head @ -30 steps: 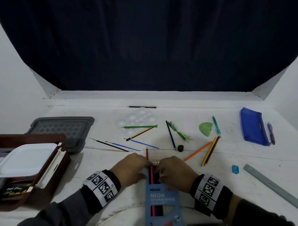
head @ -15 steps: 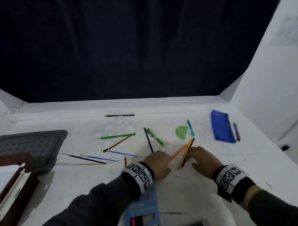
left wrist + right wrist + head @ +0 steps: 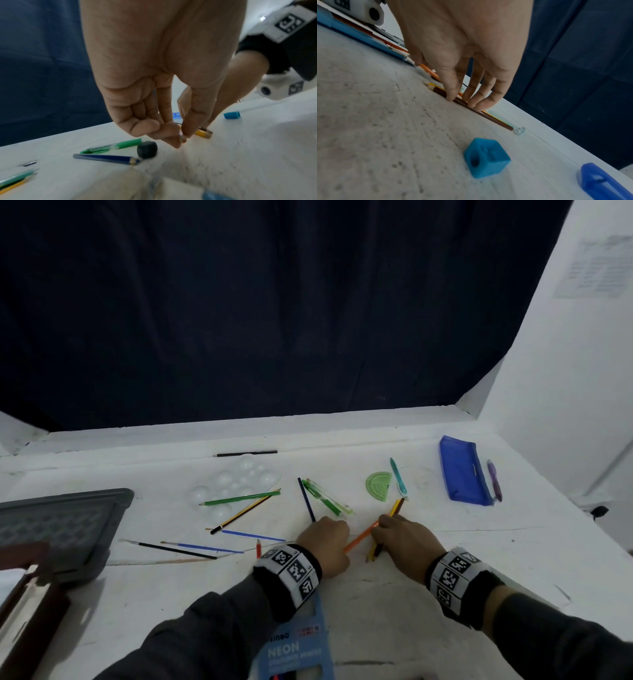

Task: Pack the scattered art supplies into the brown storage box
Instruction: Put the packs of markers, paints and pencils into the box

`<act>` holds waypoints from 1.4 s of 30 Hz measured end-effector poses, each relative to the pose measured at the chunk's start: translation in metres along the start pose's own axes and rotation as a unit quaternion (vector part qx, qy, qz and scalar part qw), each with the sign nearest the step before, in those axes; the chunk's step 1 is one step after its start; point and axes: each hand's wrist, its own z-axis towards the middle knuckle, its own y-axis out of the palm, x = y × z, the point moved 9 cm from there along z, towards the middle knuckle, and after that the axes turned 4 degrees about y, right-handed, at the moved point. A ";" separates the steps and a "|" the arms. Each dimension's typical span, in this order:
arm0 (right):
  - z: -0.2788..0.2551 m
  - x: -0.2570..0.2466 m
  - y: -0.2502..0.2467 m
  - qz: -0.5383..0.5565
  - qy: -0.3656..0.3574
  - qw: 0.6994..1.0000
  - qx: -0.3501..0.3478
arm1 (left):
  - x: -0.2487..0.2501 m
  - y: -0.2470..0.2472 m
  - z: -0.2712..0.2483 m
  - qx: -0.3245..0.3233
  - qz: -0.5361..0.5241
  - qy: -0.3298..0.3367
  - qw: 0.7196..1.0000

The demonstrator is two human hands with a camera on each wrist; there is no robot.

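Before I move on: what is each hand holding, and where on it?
Left hand pinches the orange pencil at its near end, it seems. Right hand pinches the brown pencil mid-shaft, flat on the table.

Dark grey sleeves [image 3: 205,628] end at black wristbands [image 3: 277,601] wrapped with white square-code tags [image 3: 294,570].
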 end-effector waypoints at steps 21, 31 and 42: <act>0.010 -0.068 -0.111 0.384 -0.030 0.896 0.220 | -0.118 -0.111 -0.139 0.374 -0.506 -0.088 0.772; 0.042 -0.103 -0.051 0.504 0.005 0.859 0.093 | -0.137 -0.049 -0.080 0.256 -0.348 -0.106 0.896; 0.056 -0.109 -0.020 0.470 0.042 0.881 0.008 | -0.115 -0.010 -0.067 0.092 -0.147 -0.056 0.983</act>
